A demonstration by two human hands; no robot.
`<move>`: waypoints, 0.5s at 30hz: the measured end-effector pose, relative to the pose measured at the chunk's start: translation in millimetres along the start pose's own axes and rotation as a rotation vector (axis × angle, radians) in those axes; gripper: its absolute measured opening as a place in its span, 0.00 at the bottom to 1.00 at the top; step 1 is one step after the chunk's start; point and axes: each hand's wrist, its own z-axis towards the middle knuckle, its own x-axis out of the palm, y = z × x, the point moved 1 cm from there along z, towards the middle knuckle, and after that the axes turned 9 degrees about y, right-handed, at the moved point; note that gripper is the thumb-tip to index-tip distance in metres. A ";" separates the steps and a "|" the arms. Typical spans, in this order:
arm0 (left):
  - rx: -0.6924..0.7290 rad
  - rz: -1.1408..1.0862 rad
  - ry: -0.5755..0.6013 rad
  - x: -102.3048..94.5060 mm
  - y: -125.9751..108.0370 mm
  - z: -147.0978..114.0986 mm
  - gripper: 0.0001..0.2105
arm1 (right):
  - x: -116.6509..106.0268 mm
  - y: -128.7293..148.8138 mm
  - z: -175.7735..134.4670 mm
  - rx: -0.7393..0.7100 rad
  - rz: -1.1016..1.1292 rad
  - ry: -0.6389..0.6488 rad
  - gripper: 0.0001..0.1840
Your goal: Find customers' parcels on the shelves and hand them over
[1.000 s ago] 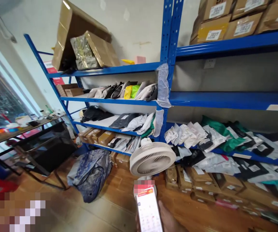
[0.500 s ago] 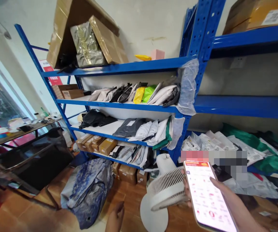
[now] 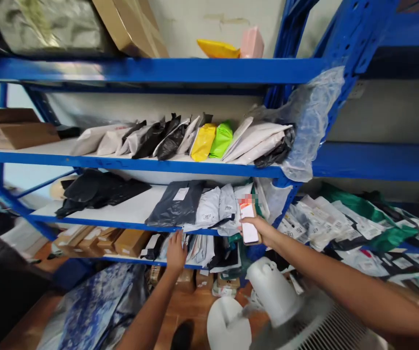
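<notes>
Fingers of the left hand (image 3: 176,251) are spread loose, tips touching the parcels (image 3: 198,245) on the lower shelf, just under the blue shelf edge (image 3: 122,224). Right hand (image 3: 262,229) fingers are wrapped around a phone (image 3: 249,224), held up right beside the grey mailers (image 3: 217,209). White fan (image 3: 275,296) sits below that arm.

The rack (image 3: 151,71) is glossy blue painted metal. The mailers (image 3: 209,141) are smooth plastic film, some shiny. The boxes (image 3: 122,240) are matt cardboard. The fan (image 3: 273,296) is smooth white plastic.
</notes>
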 end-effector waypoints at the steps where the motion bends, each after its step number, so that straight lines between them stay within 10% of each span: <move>1: 0.013 0.016 -0.001 1.1 11.6 34.8 0.28 | 6.9 1.2 33.0 -0.006 -0.014 -0.043 0.12; 8: 0.206 -0.012 0.131 3.5 117.5 206.7 0.24 | 45.0 3.1 186.1 0.032 -0.088 -0.325 0.12; 15: 0.403 -0.168 0.118 38.0 103.0 219.7 0.27 | 61.1 4.7 242.9 0.052 -0.158 -0.484 0.08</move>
